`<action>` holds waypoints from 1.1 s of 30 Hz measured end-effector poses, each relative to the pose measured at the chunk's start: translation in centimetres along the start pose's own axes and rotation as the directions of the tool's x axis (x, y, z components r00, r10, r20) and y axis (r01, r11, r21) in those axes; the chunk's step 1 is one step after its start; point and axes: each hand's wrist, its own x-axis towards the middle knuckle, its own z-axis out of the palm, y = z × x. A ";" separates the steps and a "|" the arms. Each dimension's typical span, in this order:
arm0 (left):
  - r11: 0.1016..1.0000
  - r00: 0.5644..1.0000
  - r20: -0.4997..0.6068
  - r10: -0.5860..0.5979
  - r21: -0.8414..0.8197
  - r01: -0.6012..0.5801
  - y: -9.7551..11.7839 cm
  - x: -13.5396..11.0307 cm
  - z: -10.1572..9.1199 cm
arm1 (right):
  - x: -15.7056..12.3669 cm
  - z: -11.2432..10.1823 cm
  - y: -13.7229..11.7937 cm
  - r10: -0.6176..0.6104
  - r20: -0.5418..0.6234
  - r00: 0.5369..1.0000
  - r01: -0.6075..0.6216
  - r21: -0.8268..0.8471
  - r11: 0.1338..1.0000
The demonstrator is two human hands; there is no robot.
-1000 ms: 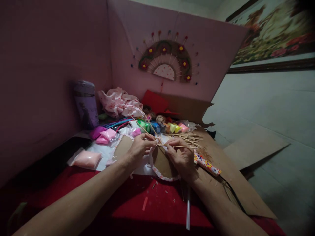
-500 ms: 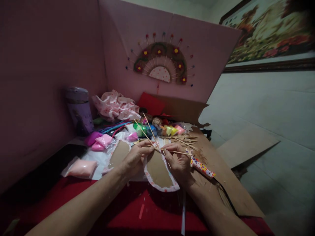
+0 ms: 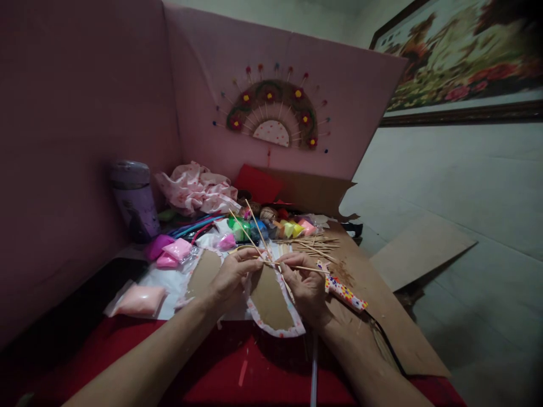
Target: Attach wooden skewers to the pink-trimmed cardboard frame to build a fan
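My left hand [image 3: 236, 272] pinches the upper end of a fabric-edged cardboard piece [image 3: 272, 299], a brown panel with a pink-and-white border. Two thin wooden sticks [image 3: 248, 229] rise from that end, slanting up and left. My right hand [image 3: 303, 278] is closed around another wooden stick [image 3: 311, 268], which lies crosswise over the top of the panel and points right. Both hands' fingertips nearly meet at this spot, so the exact contact between sticks and cardboard is hard to make out. A second fabric-edged cardboard piece [image 3: 203, 274] lies left of my left hand.
Loose wooden sticks [image 3: 318, 246] lie behind my right hand, beside a flowered roll [image 3: 347, 294] on a cardboard sheet [image 3: 407, 333]. Bags of coloured clay [image 3: 139, 299], crumpled fabric [image 3: 197, 186] and a purple tumbler [image 3: 134, 200] stand left and behind. A decorated fan shape [image 3: 271, 107] hangs on the pink board.
The view has shifted slightly, so everything sits a little lower and further left. Both hands keep the same hold on the sticks and the cardboard piece.
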 end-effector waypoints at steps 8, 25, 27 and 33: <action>0.999 0.999 -0.029 0.031 0.019 -0.031 0.2 -0.1 0.3 | -0.1 0.0 0.6 0.005 -0.018 1.000 -0.004 0.049 0.999; 0.957 0.930 -0.256 0.263 0.192 -0.218 0.0 -0.5 1.8 | -0.6 -0.1 1.0 -0.136 0.018 0.991 0.136 0.010 0.991; 0.954 0.928 -0.254 0.273 0.198 -0.227 -0.2 -0.5 1.9 | -0.6 -0.1 0.8 -0.160 0.016 0.987 0.160 -0.005 0.987; 0.942 0.921 -0.251 0.299 0.231 -0.243 -0.8 -0.1 1.5 | -0.9 -0.2 0.7 -0.192 0.052 0.980 0.195 -0.060 0.979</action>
